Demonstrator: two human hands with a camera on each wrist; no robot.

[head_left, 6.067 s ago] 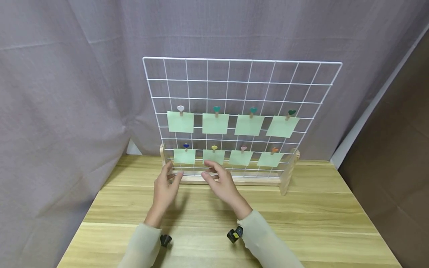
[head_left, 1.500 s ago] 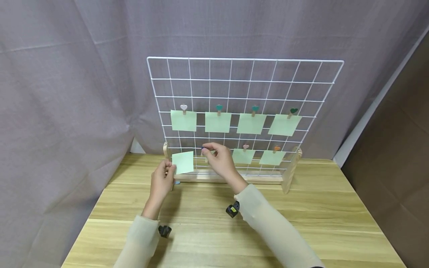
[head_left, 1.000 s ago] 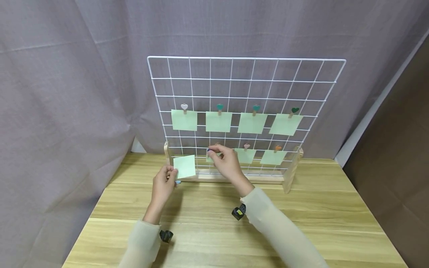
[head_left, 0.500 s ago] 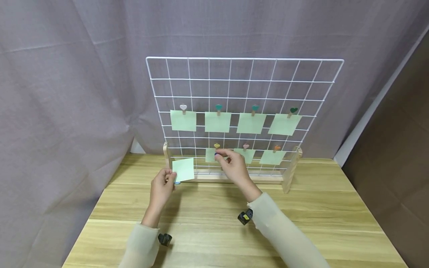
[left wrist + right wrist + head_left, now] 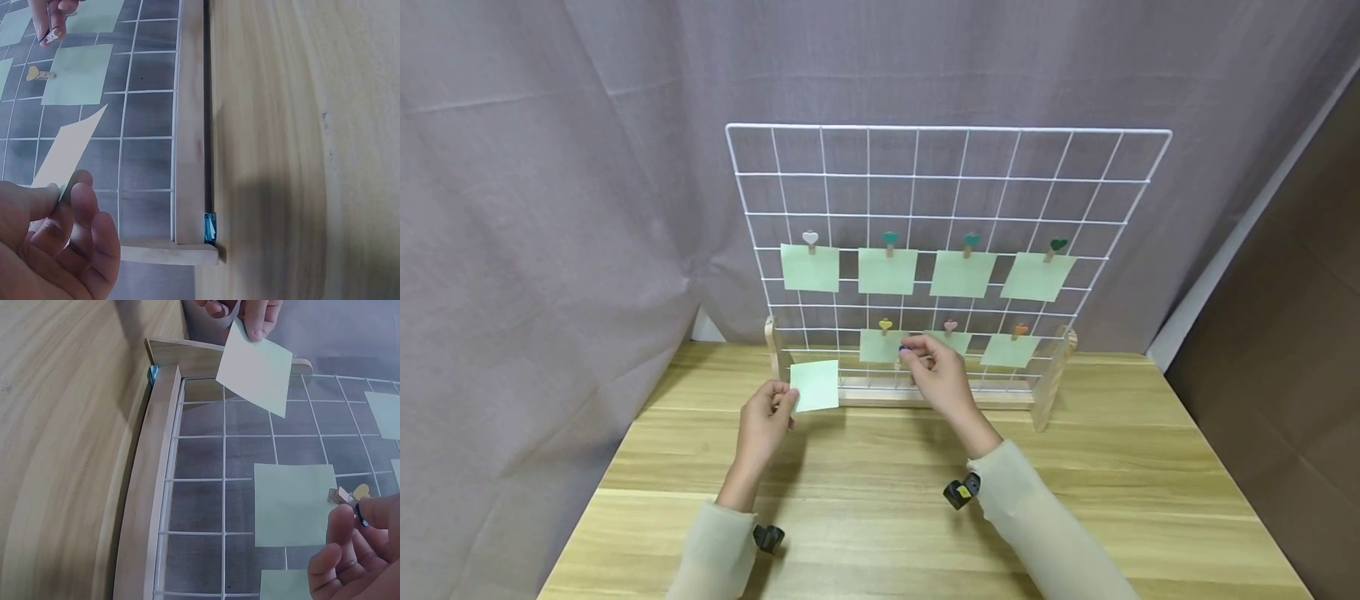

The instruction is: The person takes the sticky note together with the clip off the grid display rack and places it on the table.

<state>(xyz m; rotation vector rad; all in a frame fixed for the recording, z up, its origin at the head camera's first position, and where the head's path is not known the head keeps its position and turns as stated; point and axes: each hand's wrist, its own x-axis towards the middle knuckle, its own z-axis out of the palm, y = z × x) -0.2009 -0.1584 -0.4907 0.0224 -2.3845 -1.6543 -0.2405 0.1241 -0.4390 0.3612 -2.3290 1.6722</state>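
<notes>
My left hand (image 5: 763, 423) pinches a pale green paper note (image 5: 815, 386) by its left edge, in front of the grid's lower left corner. In the left wrist view that note (image 5: 65, 150) is seen at a slant between thumb and fingers. Between thumb and forefinger my right hand (image 5: 943, 377) pinches a small clothespin (image 5: 904, 351) with a dark blue heart, off the wires. Behind it, a note (image 5: 874, 345) hangs under a yellow-heart clothespin (image 5: 885, 324). The right hand partly covers the note (image 5: 957, 342) with the pink-heart clothespin (image 5: 951, 325).
A white wire grid (image 5: 947, 128) stands in a wooden base (image 5: 865, 398) on the wood-grain table (image 5: 865, 517). Several clipped notes hang in the upper row; an orange-heart clothespin (image 5: 1019, 330) holds the lower right one. Something small and blue (image 5: 210, 227) lies by the base's left end.
Earlier both hands were empty and the lower left note hung under the blue-heart clothespin. Now both are off the grid. Lately the right hand has moved rightward and the left slightly down.
</notes>
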